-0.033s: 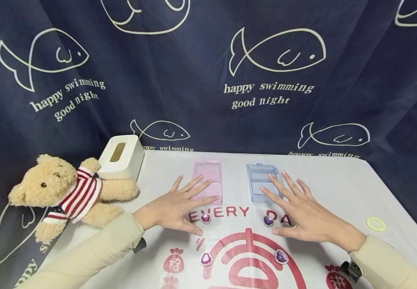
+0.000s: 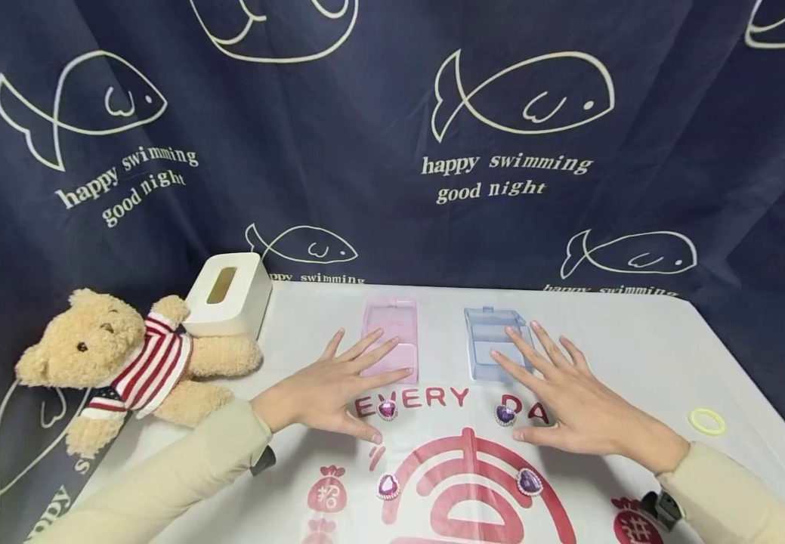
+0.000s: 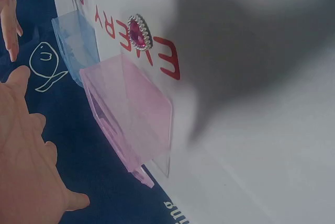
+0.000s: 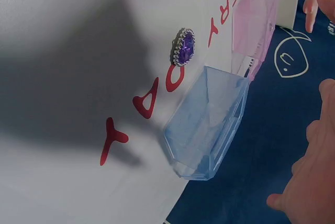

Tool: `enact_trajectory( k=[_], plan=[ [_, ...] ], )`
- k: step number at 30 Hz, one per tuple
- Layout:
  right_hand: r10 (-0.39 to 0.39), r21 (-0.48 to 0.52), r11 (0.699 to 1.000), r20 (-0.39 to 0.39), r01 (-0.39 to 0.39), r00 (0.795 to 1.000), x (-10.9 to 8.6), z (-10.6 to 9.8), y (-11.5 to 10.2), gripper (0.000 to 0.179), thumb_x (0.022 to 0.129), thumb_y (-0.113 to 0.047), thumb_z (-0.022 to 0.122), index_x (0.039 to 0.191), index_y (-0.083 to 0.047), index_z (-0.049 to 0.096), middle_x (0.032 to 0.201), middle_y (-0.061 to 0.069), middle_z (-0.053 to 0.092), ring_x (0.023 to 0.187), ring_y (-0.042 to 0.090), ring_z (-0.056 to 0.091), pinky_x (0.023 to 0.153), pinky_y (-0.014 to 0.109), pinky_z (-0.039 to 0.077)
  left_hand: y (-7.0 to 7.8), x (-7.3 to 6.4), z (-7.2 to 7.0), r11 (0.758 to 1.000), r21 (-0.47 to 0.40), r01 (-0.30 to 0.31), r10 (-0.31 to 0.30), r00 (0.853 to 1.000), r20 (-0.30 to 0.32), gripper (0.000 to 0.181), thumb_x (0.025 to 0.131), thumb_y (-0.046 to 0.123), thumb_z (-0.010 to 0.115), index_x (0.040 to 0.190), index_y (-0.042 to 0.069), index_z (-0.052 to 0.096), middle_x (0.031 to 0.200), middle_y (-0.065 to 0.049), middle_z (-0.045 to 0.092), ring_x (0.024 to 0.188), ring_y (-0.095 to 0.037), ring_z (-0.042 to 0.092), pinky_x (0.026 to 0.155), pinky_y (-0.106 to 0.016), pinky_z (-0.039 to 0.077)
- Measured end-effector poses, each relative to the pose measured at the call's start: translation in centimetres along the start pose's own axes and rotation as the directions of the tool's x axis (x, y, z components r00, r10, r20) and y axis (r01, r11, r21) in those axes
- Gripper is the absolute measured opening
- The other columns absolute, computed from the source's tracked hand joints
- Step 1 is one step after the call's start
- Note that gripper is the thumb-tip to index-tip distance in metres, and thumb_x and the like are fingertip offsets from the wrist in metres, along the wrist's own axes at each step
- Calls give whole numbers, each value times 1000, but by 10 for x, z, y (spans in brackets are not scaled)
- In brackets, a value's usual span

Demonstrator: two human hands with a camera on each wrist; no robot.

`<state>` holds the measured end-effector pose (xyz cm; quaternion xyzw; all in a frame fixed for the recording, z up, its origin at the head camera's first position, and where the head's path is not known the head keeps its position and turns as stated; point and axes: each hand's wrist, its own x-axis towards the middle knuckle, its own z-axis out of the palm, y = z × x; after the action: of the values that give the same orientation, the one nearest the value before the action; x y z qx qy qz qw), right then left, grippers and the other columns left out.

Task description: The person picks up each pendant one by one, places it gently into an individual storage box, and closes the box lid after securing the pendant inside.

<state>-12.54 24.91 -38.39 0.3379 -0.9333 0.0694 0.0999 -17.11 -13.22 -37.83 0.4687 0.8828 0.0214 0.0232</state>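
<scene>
My left hand (image 2: 327, 393) hovers with fingers spread above the table, its fingertips overlapping a clear pink plastic box (image 2: 390, 317) in the head view. Likewise my right hand (image 2: 572, 408) is spread in front of a clear blue plastic box (image 2: 489, 332). Both wrist views show each hand apart from the boxes, holding nothing. A pink heart-shaped gem (image 2: 387, 410) with a beaded silver rim lies near the left thumb, with another pink gem (image 2: 388, 487) nearer me. By the right thumb is a purple gem (image 2: 505, 415); a second purple gem (image 2: 530, 482) lies closer to me.
A teddy bear (image 2: 154, 370) in a striped shirt leans at the left beside a white tissue box (image 2: 225, 302). A pale yellow ring (image 2: 708, 422) lies on the right of the white tablecloth (image 2: 637, 332). Behind the table hangs a dark blue curtain (image 2: 378, 151) with fish drawings.
</scene>
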Motion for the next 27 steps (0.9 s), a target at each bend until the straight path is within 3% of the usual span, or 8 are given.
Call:
enact_trajectory(
  k=[15, 24, 27],
  plan=[
    [72, 43, 996, 16, -73, 997, -8, -4, 8, 96, 78, -53, 72, 154, -24, 23, 164, 6, 4, 150, 37, -4, 106, 71, 19, -1, 2, -5, 999, -30, 22, -22, 1000, 8, 94, 77, 77, 55, 153, 40, 16, 165, -1, 0, 152, -28, -5, 115, -72, 3],
    [82, 70, 994, 40, -85, 996, -12, 1, 13, 95, 78, -51, 72, 154, -23, 24, 164, 11, 7, 150, 39, -4, 106, 72, 20, -2, 0, -4, 998, -48, 36, -36, 999, 2, 94, 76, 75, 59, 153, 39, 20, 165, -1, 1, 151, -28, -5, 115, -71, 4],
    [89, 91, 992, 39, -92, 995, -11, 2, 12, 94, 79, -49, 73, 154, -23, 24, 164, 9, 6, 150, 38, -3, 106, 71, 21, -4, 1, -1, 993, -101, 62, -63, 998, -9, 94, 77, 70, 64, 153, 38, 18, 165, 1, -2, 152, -28, -5, 116, -70, 6]
  ],
)
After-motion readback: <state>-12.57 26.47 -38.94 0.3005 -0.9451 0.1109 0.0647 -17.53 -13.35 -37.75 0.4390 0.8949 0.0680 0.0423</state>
